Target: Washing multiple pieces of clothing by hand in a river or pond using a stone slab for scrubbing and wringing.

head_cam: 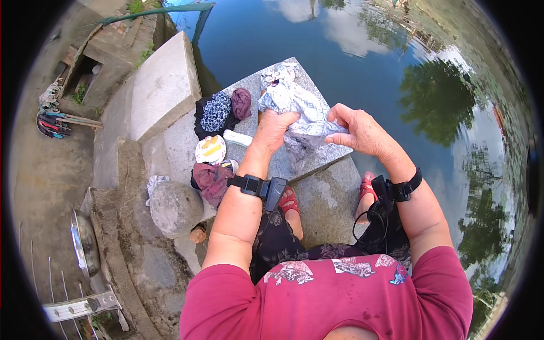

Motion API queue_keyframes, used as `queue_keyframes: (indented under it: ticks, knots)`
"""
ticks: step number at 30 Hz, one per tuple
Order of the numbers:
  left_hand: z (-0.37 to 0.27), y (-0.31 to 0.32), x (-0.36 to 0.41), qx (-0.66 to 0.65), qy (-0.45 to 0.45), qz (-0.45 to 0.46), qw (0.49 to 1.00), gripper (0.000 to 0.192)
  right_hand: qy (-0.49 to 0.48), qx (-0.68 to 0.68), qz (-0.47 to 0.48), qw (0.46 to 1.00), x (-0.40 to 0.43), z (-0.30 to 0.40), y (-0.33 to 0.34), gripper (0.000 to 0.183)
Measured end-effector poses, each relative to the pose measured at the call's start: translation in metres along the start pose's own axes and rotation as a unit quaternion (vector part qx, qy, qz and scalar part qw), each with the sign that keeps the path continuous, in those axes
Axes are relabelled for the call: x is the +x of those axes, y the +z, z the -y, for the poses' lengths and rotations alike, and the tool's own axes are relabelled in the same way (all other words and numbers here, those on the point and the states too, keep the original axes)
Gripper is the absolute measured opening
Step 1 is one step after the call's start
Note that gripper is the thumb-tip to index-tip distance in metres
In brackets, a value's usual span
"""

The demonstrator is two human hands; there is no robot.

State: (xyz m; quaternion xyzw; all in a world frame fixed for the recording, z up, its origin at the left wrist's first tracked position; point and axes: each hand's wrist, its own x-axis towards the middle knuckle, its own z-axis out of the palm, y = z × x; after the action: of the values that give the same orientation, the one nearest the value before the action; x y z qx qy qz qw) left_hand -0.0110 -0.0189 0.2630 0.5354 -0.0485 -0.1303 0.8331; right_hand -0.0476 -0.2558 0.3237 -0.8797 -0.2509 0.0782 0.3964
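A wet, white and grey patterned cloth garment [304, 106] lies bunched over the stone slab [335, 155] at the water's edge. My left hand [275, 125] grips its left side, thumb across the fabric. On the right, my right hand [357, 129] pinches the garment's edge between thumb and fingers. Left of the garment sit a scrub brush with pale bristles [238, 138], a dark and blue patterned cloth bundle [216, 111] and a purple cloth [241, 103]. A flowered plate [211, 149] holds yellow bars of what looks like soap. Below it lies a maroon cloth [212, 180].
Water [365, 76] borders the slab ahead and to the right. A rounded stone [176, 209] stands left of my legs, near a brick piece [198, 234]. Farther left are a metal basin [87, 242], mops [55, 123] and a raised concrete block [163, 85].
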Motion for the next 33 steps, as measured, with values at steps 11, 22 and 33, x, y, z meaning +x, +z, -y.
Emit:
queue_keyframes:
  ticks: [11,22,33]
  knots:
    - [-0.012,0.01,-0.018,-0.075,-0.067,0.144,0.985,0.044,0.107,0.212,-0.032,0.971,0.015,-0.038,0.024,0.022]
    - [-0.007,0.029,-0.009,-0.009,-0.037,0.089,0.995,0.047,0.077,0.453,-0.121,0.88,0.016,-0.018,0.016,0.014]
    - [-0.001,0.027,-0.009,0.034,-0.046,0.039,0.998,0.043,0.114,0.365,-0.174,0.907,0.016,-0.043,0.009,0.015]
